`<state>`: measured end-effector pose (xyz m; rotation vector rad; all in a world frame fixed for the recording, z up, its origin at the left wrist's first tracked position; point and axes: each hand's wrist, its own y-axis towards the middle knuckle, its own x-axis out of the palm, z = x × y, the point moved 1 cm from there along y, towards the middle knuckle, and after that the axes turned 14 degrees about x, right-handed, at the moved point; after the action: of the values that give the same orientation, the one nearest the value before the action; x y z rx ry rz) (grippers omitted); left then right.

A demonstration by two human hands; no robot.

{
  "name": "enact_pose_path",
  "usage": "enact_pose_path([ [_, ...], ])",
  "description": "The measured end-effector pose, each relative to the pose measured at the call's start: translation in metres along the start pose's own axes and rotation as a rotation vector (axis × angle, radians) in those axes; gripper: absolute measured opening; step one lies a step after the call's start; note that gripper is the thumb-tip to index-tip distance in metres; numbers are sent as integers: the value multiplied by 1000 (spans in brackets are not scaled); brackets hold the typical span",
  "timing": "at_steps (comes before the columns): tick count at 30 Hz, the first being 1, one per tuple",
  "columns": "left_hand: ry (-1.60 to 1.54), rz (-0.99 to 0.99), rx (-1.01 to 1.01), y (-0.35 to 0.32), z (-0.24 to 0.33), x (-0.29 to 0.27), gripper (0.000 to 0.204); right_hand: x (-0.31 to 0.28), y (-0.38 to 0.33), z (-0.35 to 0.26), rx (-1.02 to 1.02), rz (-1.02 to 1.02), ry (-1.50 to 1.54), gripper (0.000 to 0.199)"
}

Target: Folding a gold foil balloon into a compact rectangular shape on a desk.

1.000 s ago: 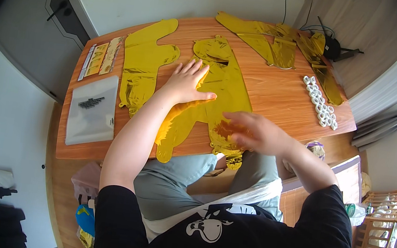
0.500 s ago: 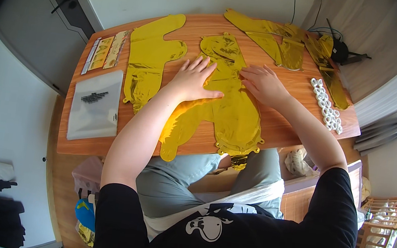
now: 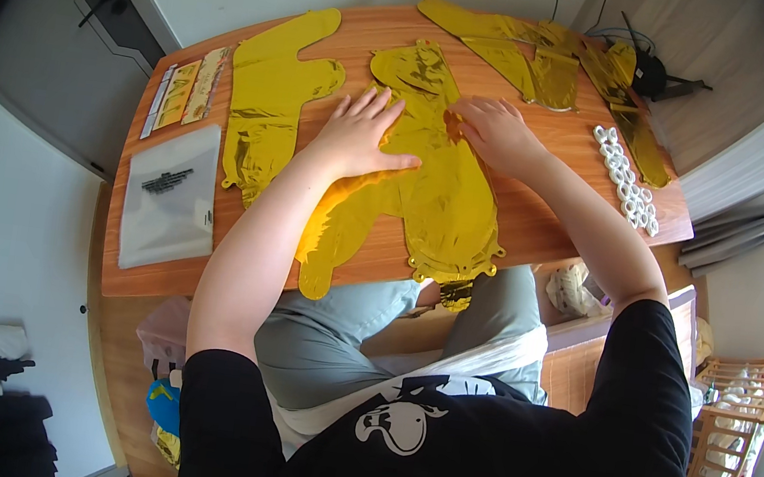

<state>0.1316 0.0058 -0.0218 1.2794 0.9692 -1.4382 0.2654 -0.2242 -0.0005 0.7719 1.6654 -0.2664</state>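
Note:
A flat, uninflated gold foil balloon lies across the middle of the table, its lower end reaching over the front edge. My left hand rests palm down on its left side, fingers spread and thumb pointing right. At the balloon's upper right edge is my right hand, its fingers extended close together and touching the foil; their tips are partly hidden. Another flat gold foil balloon lies to the left, partly behind my left forearm.
More gold foil lies at the far right, near a black device. White ribbon rolls line the right side. At the left are a clear plastic bag and printed cards. The wooden table ends near my lap.
The view has shifted slightly, so the table sits a little higher and further left. My right fingers have drawn closer together at the foil's edge; my left hand stays spread on the balloon.

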Motion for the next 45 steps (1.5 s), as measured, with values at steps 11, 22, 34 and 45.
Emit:
enact_pose_path([
  [11,-1,27,13,2,-3,3,115,18,-5,1,63,42,-72,45],
  [22,-16,53,29,1,-6,7,119,24,-12,-6,90,94,-88,54],
  [34,-22,65,29,1,-6,3,117,31,-14,-3,85,112,-154,66],
  [45,-924,473,-38,7,-31,-28,70,32,-14,2,83,66,-142,73],
])
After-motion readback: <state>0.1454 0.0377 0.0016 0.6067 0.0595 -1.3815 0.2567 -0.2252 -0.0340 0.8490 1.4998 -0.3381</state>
